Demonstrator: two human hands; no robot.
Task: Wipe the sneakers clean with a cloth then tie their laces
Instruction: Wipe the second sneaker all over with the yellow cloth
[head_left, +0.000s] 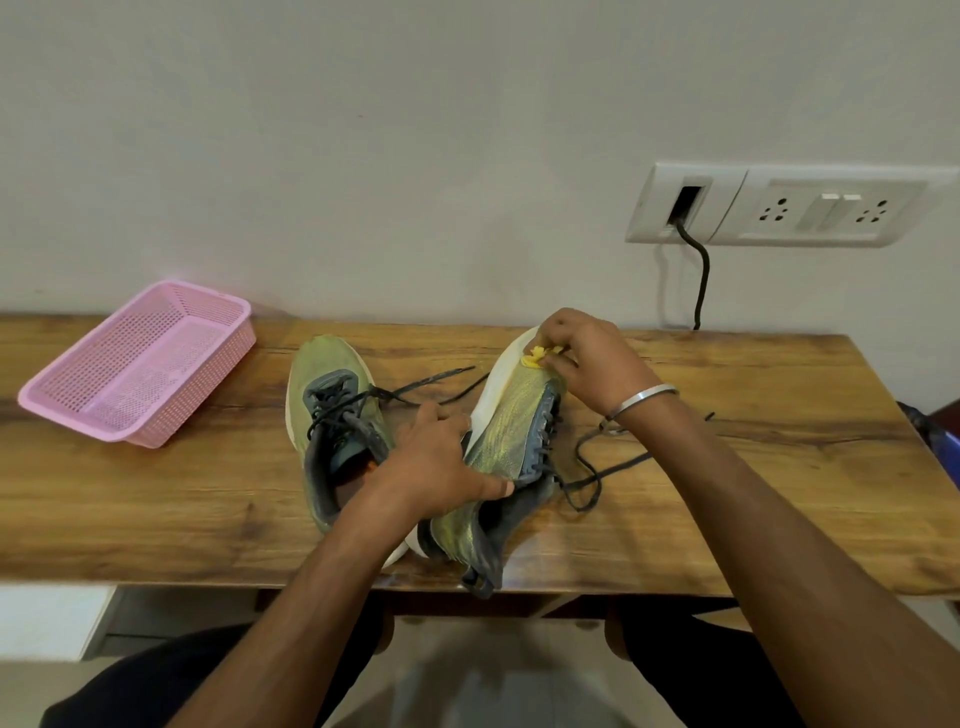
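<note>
Two olive-green sneakers with grey tongues and loose dark laces are on the wooden table (156, 499). The left sneaker (332, 384) lies flat on its sole, toe pointing away. The right sneaker (511, 431) is tipped onto its side, white sole facing left. My left hand (436, 462) grips this tipped sneaker around its middle, thumb on the upper. My right hand (587, 358) pinches a small bunched yellow cloth (535, 357) against the sneaker's toe. Most of the cloth is hidden under my fingers.
An empty pink plastic basket (140, 358) sits at the table's back left. A wall socket panel (789, 205) with a black cable (701, 280) is at the upper right. Loose lace ends (587, 478) trail right of the tipped sneaker. The table's front edge is near my lap.
</note>
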